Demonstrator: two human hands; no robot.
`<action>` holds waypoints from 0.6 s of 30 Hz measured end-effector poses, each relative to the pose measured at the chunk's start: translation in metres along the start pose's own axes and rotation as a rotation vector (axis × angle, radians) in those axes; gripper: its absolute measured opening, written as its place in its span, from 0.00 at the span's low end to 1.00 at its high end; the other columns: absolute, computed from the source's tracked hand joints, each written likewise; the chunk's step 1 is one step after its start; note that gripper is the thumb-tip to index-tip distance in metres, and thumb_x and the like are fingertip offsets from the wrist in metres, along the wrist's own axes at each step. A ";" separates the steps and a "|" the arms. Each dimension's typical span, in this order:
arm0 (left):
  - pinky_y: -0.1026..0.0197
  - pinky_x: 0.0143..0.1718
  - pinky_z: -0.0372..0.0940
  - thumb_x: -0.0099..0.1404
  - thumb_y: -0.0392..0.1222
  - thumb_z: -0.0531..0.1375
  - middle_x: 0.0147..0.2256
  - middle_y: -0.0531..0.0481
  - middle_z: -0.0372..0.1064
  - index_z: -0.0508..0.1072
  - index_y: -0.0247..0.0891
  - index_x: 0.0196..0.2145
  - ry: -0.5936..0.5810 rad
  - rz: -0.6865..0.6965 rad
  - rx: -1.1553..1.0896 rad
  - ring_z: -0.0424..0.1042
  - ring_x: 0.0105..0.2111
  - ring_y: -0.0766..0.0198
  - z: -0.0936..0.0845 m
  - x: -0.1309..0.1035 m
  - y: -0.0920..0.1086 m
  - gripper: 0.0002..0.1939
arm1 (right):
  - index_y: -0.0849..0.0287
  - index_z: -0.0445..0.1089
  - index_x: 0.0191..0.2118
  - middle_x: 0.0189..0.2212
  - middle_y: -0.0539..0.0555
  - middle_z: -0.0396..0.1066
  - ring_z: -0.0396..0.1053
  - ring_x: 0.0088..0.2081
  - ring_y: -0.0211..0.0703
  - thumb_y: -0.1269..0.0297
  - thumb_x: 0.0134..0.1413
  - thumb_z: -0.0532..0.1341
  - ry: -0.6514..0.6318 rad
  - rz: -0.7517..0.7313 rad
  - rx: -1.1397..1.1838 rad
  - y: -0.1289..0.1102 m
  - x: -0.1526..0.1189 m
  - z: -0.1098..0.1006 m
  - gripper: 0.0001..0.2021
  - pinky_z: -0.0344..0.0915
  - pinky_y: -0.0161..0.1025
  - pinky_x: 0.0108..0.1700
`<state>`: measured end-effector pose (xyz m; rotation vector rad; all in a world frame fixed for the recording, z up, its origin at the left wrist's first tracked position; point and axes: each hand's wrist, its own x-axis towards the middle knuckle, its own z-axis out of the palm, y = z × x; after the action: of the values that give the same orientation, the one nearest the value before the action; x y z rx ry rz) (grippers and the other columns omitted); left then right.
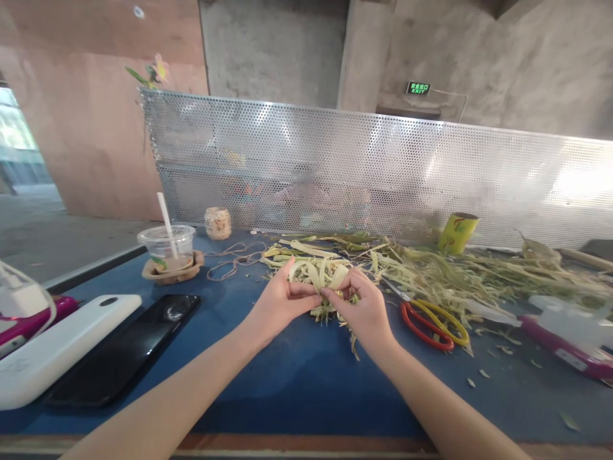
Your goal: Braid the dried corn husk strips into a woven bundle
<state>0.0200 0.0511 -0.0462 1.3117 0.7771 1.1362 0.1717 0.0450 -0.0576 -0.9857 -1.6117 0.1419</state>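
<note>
Both hands meet over the middle of the blue table, working on a bundle of pale green plant strips point(317, 275) bent into loops. My left hand point(285, 299) pinches the strips from the left between thumb and fingers. From the right, my right hand point(360, 303) pinches the same strips, its thumb close to the left thumb. Beneath and behind the fingers lie frayed bits of plant fibre. Right of my right hand rest scissors point(433, 324) with one red and one yellow handle, their blades partly under the strips.
A heap of dried leaves point(431, 271) spreads to the right, around a yellow tube point(458, 234). On the left are a black phone point(127, 348), a white power bank point(71, 345), a plastic cup point(167, 246) and loose string point(234, 259). A perforated metal screen point(311, 166) stands behind.
</note>
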 end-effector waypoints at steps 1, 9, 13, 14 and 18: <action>0.60 0.37 0.61 0.50 0.32 0.65 0.28 0.50 0.74 0.30 0.34 0.62 0.008 0.002 -0.001 0.71 0.31 0.63 0.000 0.000 -0.001 0.55 | 0.57 0.53 0.17 0.19 0.45 0.52 0.54 0.22 0.34 0.69 0.43 0.61 0.003 0.009 0.001 -0.001 0.000 0.000 0.14 0.54 0.32 0.25; 0.67 0.23 0.54 0.50 0.32 0.64 0.23 0.56 0.70 0.40 0.35 0.62 0.060 -0.071 -0.029 0.63 0.21 0.71 0.004 -0.003 0.008 0.48 | 0.57 0.59 0.20 0.20 0.47 0.58 0.58 0.24 0.36 0.68 0.49 0.59 -0.011 -0.067 -0.035 -0.003 -0.002 -0.004 0.10 0.58 0.34 0.27; 0.67 0.20 0.51 0.49 0.31 0.63 0.20 0.58 0.67 0.45 0.32 0.60 0.037 -0.134 -0.013 0.59 0.18 0.72 0.004 -0.003 0.012 0.45 | 0.56 0.69 0.30 0.30 0.53 0.69 0.66 0.33 0.41 0.71 0.52 0.57 -0.091 -0.405 -0.082 -0.003 0.001 -0.011 0.05 0.61 0.40 0.38; 0.67 0.21 0.53 0.48 0.31 0.64 0.21 0.57 0.67 0.46 0.32 0.60 0.013 -0.115 0.004 0.60 0.19 0.72 0.003 -0.003 0.011 0.45 | 0.55 0.70 0.32 0.31 0.53 0.71 0.67 0.35 0.42 0.71 0.53 0.57 -0.132 -0.470 -0.093 -0.003 0.002 -0.012 0.06 0.61 0.42 0.40; 0.62 0.33 0.61 0.48 0.31 0.65 0.27 0.52 0.71 0.42 0.33 0.61 -0.082 -0.049 0.036 0.69 0.29 0.65 0.000 -0.004 0.008 0.49 | 0.53 0.72 0.36 0.34 0.52 0.73 0.68 0.36 0.41 0.70 0.55 0.57 -0.231 -0.501 -0.154 -0.001 0.004 -0.015 0.08 0.61 0.43 0.41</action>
<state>0.0175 0.0466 -0.0388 1.3540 0.7677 1.0277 0.1848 0.0412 -0.0493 -0.6685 -2.0590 -0.2213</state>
